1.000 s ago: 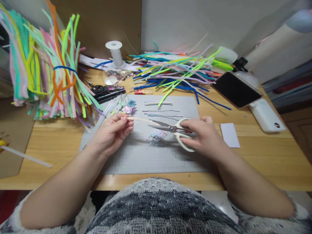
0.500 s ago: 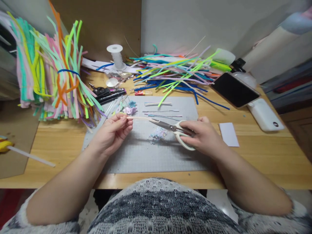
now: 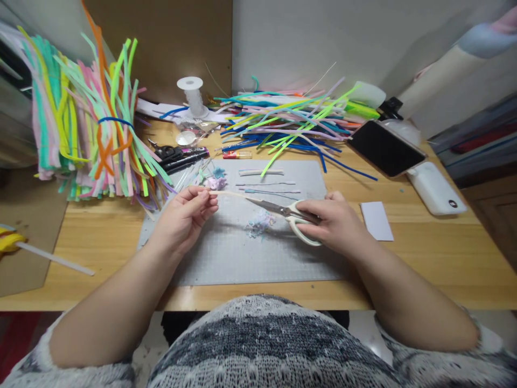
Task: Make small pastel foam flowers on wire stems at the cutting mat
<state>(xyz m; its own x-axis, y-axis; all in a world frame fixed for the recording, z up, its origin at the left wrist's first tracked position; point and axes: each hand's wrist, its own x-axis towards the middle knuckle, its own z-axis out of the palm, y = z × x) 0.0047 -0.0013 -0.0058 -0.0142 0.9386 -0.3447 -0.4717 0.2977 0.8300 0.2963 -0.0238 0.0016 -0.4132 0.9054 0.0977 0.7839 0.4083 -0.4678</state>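
Observation:
Between thumb and fingers, my left hand pinches one end of a pale peach pipe cleaner. The strip stretches to the right above the grey cutting mat. My right hand is closed around the handles of white-handled scissors, whose tips are at the strip's free end. Whether the blades press on the strip I cannot make out. Below the blades lies a small heap of pastel fluff trimmings. Several thin trimmed strips rest on the mat behind, and small lilac and blue fuzzy pieces sit beyond my left hand.
A tied bundle of colourful pipe cleaners stands at left, a loose pile at the back. A wire spool, a phone, a white power bank, a white card and a glue gun surround the mat.
The view has shifted slightly. My left hand still pinches the strip and my right hand still holds the scissors at its end, with the blades looking a little more closed.

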